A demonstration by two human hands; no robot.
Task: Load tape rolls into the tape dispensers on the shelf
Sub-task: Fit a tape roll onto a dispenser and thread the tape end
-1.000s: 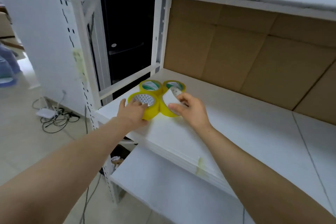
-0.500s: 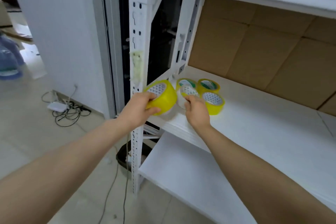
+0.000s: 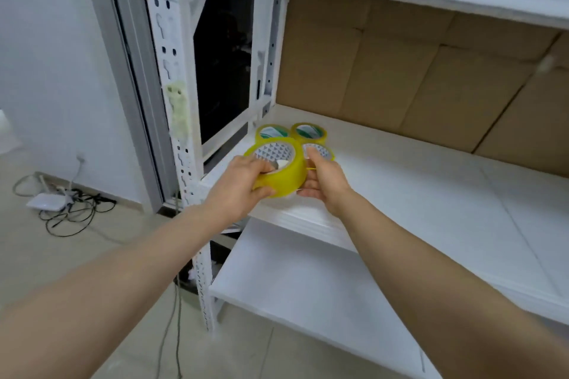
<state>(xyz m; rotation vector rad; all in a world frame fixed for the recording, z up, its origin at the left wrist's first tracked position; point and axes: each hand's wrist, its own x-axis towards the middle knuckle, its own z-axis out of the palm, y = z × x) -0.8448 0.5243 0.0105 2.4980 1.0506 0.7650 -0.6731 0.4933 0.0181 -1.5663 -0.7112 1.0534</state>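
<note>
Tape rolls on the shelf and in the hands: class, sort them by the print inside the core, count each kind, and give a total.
Rolls with green print inside: 2
Rolls with grey triangle print inside: 2
Total: 4 tape rolls, all yellow

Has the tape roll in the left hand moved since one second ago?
Yes. The tape roll lay on the shelf among the other three rolls; now the left hand holds it raised, nearer the shelf's front edge.
</note>
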